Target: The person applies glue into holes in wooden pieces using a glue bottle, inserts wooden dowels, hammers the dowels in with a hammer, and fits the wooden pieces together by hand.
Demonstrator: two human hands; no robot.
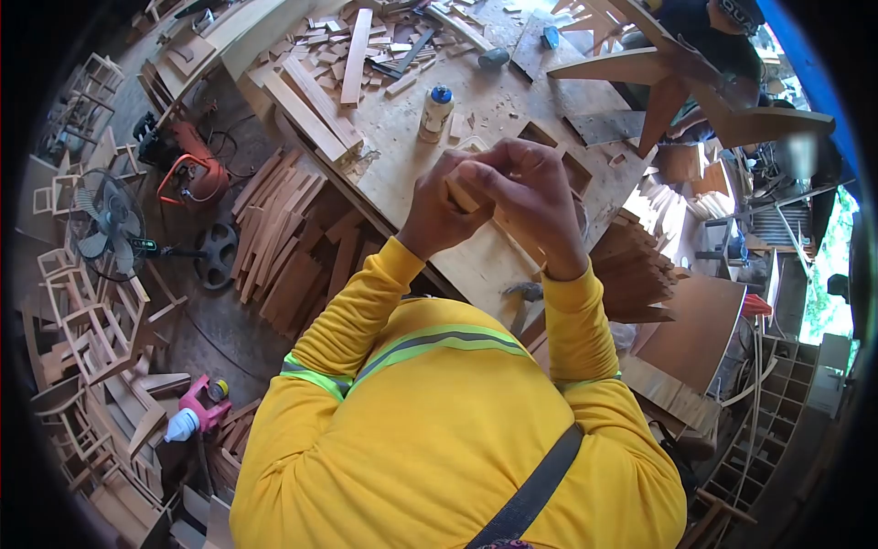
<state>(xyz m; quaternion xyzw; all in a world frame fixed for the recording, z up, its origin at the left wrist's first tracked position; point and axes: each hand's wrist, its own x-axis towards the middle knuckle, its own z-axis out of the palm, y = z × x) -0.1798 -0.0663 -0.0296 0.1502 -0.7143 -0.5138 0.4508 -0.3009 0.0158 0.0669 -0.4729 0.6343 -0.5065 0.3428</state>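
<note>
Both my hands are raised close together over the workbench [402, 137]. My left hand [441, 209] is closed around a small light wooden piece [464, 195], whose end shows between the fingers. My right hand [538, 194] is beside it, thumb and fingers pinched together near that piece; what they hold, if anything, is hidden. Below the hands, a pale wooden part [517, 245] lies on the bench, mostly covered by them. Just beyond my left hand stands a bottle with a blue cap [437, 115].
Wood offcuts [315, 50] and long boards [306, 112] cover the bench's far left. Stacked wooden pieces [274, 233] lie beneath its left edge. A star-like wooden assembly [672, 78] rises at right, near another person [704, 46]. A fan [110, 224] stands left.
</note>
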